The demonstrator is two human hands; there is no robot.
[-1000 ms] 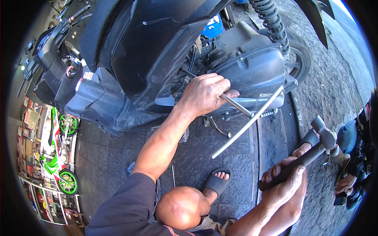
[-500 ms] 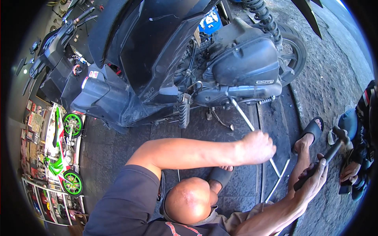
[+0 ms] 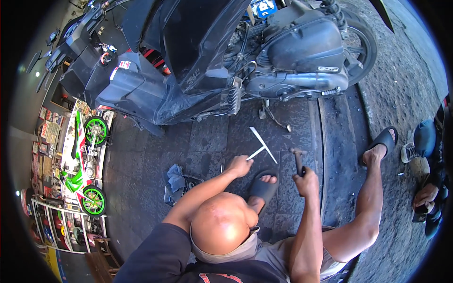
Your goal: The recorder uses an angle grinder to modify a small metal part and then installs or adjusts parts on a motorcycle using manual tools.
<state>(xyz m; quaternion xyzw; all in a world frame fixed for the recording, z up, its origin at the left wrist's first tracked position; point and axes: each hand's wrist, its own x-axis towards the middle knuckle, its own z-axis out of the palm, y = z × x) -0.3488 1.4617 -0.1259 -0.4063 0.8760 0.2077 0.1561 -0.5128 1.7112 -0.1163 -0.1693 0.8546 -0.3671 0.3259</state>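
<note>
My left hand (image 3: 239, 166) grips the shaft of a silver T-handle wrench (image 3: 263, 146), its crossbar pointing away from me above the dark floor. In my right hand (image 3: 307, 182) is a hammer (image 3: 298, 162), held upright by its dark handle with the head at the top. Both tools are apart from the black scooter (image 3: 302, 49), which stands across the far side with its engine side toward me. Under the engine hangs the side stand (image 3: 276, 116). My bare left knee (image 3: 222, 224) is bent between my arms.
By my left forearm lies an open tool case (image 3: 171, 195) with a blue cloth (image 3: 175, 177). A white display rack (image 3: 66, 207) and a green-wheeled motorbike frame (image 3: 78, 160) stand at left. Another person's hand (image 3: 427, 195) shows at right, beside rough pavement (image 3: 401, 94).
The wrench has come away from the scooter's underside and moved left with my left hand. My right hand has brought the hammer leftward, in front of me. The view has shifted.
</note>
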